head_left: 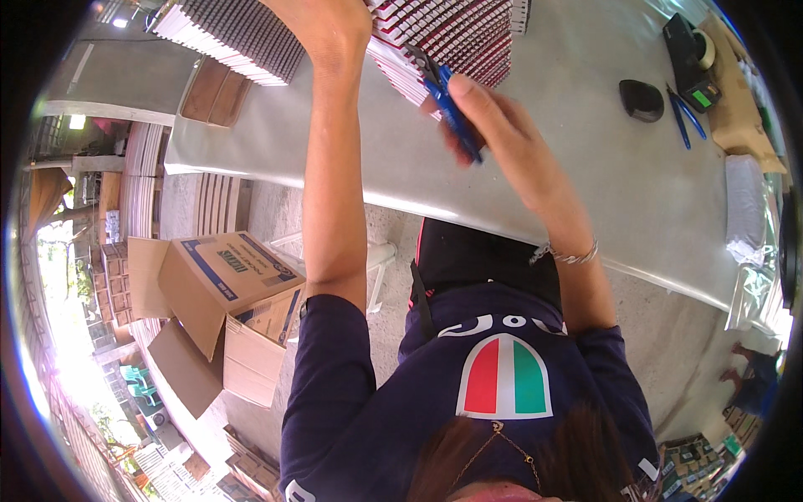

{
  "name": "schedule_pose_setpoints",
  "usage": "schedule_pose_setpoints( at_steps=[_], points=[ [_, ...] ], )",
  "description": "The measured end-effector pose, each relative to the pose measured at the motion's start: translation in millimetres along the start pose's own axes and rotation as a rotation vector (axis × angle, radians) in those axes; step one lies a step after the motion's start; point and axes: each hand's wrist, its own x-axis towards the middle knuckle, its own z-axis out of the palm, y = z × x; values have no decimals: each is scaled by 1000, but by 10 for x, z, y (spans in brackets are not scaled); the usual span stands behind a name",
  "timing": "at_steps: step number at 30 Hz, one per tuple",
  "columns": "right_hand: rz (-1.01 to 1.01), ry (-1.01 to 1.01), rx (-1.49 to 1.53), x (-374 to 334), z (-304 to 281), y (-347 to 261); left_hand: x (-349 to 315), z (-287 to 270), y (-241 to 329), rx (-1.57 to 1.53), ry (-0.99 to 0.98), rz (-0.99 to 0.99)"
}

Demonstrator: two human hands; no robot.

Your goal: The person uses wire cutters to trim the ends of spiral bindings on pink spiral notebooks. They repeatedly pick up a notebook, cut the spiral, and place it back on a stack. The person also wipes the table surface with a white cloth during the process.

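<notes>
My right hand (493, 113) is closed round a pair of blue-handled cutting pliers (450, 109). Their dark jaws reach up to the near side of a stack of wire-bound notebooks (452, 38) with red and white edges, at the table's far middle. Up at the top edge of the view, my left hand (326, 21) is beside the left side of this stack. Its fingers are cut off by the picture's edge, so what they touch is hidden. Left of that arm stands another stack of notebooks (234, 42) with dark bindings.
The pale table (585, 167) carries a black mouse-shaped object (641, 100), a second blue-handled tool (687, 119), a black box (690, 63) and a plastic-wrapped roll (744, 205) at right. A brown wooden block (216, 92) lies at the left edge. An open cardboard box (230, 276) stands below left.
</notes>
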Motion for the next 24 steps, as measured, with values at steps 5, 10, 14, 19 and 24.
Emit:
schedule_pose_setpoints(
  at_steps=[5, 10, 14, 19, 24],
  points=[
    [-603, 542, -849, -13, 60, 192, -10, 17, 48, -8, 14, -56],
    [-577, 556, -905, -30, 91, 235, -9, 21, 8, -16, 13, -18],
    [-608, 572, -909, -1, 107, 213, -4, 8, 28, 1, 12, 0],
    [-642, 581, -918, 38, 96, 231, -11, 27, 35, 9, 20, -21],
    [-613, 557, -867, 92, 124, 197, -11, 16, 39, 25, 22, -19]
  ],
)
